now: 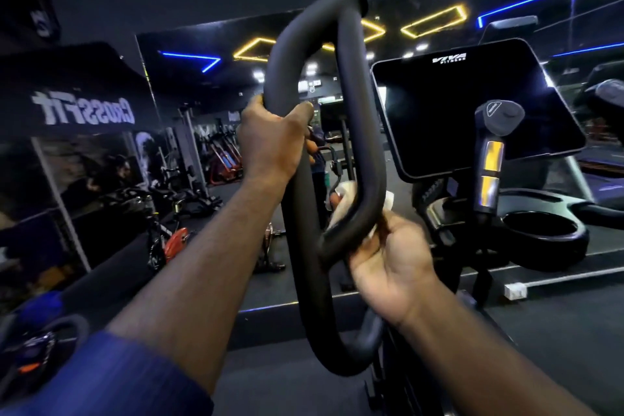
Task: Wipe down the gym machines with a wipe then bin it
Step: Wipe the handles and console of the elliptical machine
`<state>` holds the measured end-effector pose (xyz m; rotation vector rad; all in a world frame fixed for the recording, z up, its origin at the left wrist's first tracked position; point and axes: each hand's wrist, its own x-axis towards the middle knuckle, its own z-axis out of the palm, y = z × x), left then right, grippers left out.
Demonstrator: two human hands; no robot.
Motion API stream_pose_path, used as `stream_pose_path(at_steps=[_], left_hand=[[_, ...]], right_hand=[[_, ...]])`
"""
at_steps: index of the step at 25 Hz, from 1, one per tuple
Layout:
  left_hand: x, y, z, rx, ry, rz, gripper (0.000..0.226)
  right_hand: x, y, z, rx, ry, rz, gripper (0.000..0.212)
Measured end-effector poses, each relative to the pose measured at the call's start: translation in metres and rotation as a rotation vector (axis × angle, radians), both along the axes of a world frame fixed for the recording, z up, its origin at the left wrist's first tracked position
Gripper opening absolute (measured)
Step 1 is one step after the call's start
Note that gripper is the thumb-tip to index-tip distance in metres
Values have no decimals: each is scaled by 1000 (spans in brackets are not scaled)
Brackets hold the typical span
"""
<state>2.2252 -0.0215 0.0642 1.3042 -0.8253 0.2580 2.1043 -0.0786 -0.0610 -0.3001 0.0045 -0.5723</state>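
A black looped handlebar (pixel 305 54) of a gym machine rises in the middle of the head view. My left hand (pixel 270 140) grips its left tube high up, fingers curled round it. Lower right, my right hand (pixel 393 263) holds a white wipe (pixel 344 204) wrapped round the loop's right tube where it bends. The wipe shows on both sides of the tube, partly hidden behind it.
The machine's dark console screen (pixel 472 105) stands to the right, with a short grip handle (pixel 493 152) and a round cup holder (pixel 543 230) below it. A wall mirror (pixel 202 94) ahead reflects bikes and lights. Another machine's handle (pixel 44 341) sits at the lower left.
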Motion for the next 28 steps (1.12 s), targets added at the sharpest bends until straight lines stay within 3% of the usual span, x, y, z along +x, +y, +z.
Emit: stream_pose_path(at_steps=[4,7,12,18,21,23,26,28], left_hand=[[2,-3,-1,-35,22,-33,26],[2,-4,-1,-36,33,-45,28],[3,-3,-1,-35,27,-46,26],[4,-4,-2,-48,48,-58,25],[3,-4,-3,-45,51,-67,25],[2,-4,-4,-38,56,-77,25],[2,-3,-3,-42,55,-66,25],[0,-2,-3,-45,58,-71,24]], right_hand=[[-16,2,3,-63,39,90,41],[-17,-20,33,-73,57,1,43],[-12,15,-6,-162,95,53,47],[-15,-10,31,-67,-46,-49,44],[-17,2,2,-249,32,-169,35],[-14,-20,16,-417,29,-263,35],[-10,-40,47,-768,102,-568,29],[-4,-34,27,-945,140,-762,27]])
